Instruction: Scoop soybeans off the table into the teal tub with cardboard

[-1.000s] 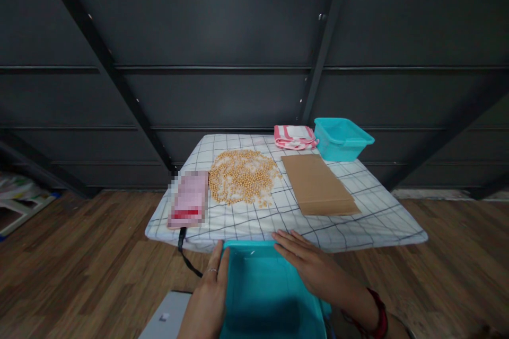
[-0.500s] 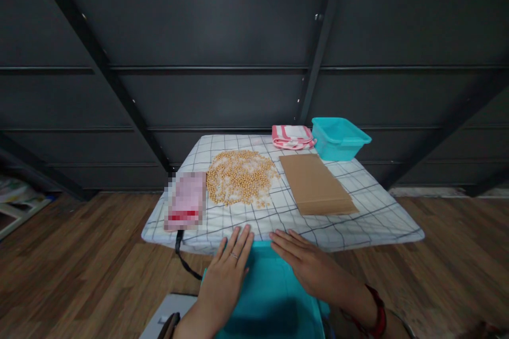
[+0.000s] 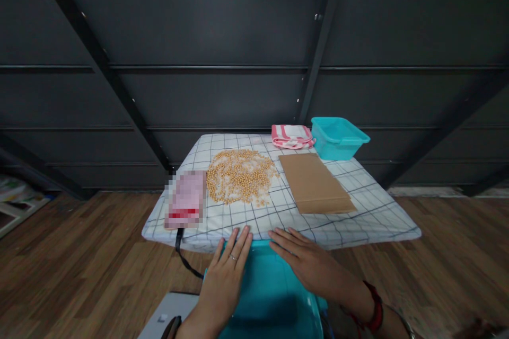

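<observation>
Teal bin is at the near edge of the table. My left fingers are slightly spread, right fingers nearly together, outstretched over its far rim, gripping nothing; even, gentle pressure should steady it.

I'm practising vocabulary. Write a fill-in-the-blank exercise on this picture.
The left hand wears a silver-coloured ____.
The near turquoise bin reaches the picture's ____ edge.
The towel is striped white and ____.
The far turquoise bin stands to the ____ of the towel.
Missing words: ring; bottom; pink; right.
</observation>
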`<state>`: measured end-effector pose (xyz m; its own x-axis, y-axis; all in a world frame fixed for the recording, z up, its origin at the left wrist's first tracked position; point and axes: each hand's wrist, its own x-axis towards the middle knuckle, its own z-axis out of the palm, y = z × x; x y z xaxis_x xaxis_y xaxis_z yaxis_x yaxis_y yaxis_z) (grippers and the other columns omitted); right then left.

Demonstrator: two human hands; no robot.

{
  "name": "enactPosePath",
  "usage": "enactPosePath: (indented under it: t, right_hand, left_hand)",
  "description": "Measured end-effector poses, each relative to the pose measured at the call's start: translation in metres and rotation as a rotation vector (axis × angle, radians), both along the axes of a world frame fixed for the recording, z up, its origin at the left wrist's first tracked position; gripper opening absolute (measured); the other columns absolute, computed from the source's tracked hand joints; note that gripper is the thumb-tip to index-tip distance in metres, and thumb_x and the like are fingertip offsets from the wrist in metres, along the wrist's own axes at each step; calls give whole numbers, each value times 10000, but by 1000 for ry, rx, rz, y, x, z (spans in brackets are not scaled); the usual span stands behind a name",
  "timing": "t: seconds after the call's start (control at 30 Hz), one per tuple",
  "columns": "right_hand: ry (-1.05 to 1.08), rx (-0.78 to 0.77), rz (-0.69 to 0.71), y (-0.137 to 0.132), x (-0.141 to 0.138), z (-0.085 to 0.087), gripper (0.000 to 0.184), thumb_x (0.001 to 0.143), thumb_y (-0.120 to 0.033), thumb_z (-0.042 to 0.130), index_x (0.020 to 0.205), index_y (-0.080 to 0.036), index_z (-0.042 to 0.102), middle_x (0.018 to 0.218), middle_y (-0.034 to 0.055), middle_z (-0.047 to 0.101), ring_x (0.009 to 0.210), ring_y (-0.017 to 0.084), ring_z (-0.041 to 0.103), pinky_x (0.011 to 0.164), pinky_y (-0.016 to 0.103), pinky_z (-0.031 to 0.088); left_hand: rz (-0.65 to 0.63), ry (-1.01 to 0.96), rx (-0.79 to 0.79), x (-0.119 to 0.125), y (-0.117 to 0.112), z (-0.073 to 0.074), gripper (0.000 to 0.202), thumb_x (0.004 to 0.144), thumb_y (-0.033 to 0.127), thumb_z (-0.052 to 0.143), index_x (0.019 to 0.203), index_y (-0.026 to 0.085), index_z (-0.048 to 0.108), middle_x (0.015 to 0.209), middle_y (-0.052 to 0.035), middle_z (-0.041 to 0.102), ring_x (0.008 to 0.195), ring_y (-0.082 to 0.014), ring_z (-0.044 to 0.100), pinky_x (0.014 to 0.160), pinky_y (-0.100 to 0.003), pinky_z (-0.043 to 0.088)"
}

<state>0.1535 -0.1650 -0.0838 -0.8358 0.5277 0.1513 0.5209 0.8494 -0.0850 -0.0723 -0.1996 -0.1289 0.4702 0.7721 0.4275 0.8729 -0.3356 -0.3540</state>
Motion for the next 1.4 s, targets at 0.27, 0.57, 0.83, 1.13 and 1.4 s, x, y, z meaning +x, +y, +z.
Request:
enactPosePath:
  t: [0.27,0.57,0.83,1.13,1.4]
  right_hand:
    - [37,-2,8,1,-1,0,438,833,-68,384,1269,-98,420,1364,136,367,1299,200,204,1050,387,260]
    - [35,70,-77,4,-21,-11,467,830,-112,410,1295,-78,377,1359,133,375,1273,210,282,1043,394,283]
    - [-7,146,-50,6,-11,-16,463,840,-65,334,1298,-117,376,1354,94,390,1263,179,299,1041,365,293]
    - [37,245,-33,4,-10,-21,447,859,-89,348,1305,-101,366,1356,102,392,1280,190,268,1046,377,286]
    - [196,302,-1,1,-10,-11,294,844,-74,364,1049,-120,569,1176,115,544,1186,204,400,973,390,374]
  left_hand:
    - [7,-45,-136,-1,0,6,605,795,64,303,1378,167,173,1406,-38,352,1290,-198,289,973,-356,355]
    - [-2,-70,-92,-2,2,4,559,808,95,321,1360,131,244,1388,-47,385,1272,-224,324,974,-381,349]
    - [16,-88,-75,3,0,3,563,789,112,371,1345,119,287,1366,-66,419,1265,-233,333,983,-372,325]
    - [0,-119,-11,6,1,0,543,791,85,325,1333,88,298,1347,-84,444,1263,-243,335,966,-370,343]
    - [52,-360,-95,-10,-8,5,553,852,165,323,1375,148,147,1353,-172,382,1283,-268,294,922,-421,416]
